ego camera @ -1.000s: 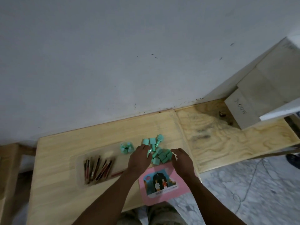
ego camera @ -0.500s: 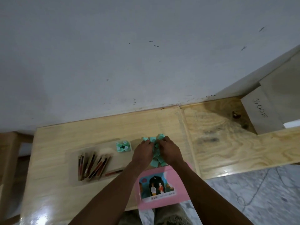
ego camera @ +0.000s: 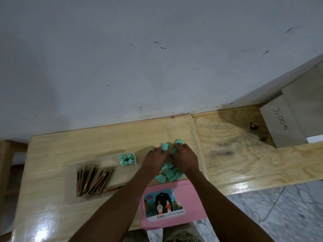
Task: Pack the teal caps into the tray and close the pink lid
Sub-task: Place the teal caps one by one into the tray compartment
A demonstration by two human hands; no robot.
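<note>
On a pale wooden table against a grey wall: left hand and right hand, fingers curled, cupped over loose teal caps; tray left, pink lid nearer.

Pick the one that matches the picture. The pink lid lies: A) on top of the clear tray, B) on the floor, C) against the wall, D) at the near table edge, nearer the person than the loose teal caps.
D: the pink lid sits at the table's near edge, with the loose teal caps just beyond it and the clear tray off to its left.
</note>
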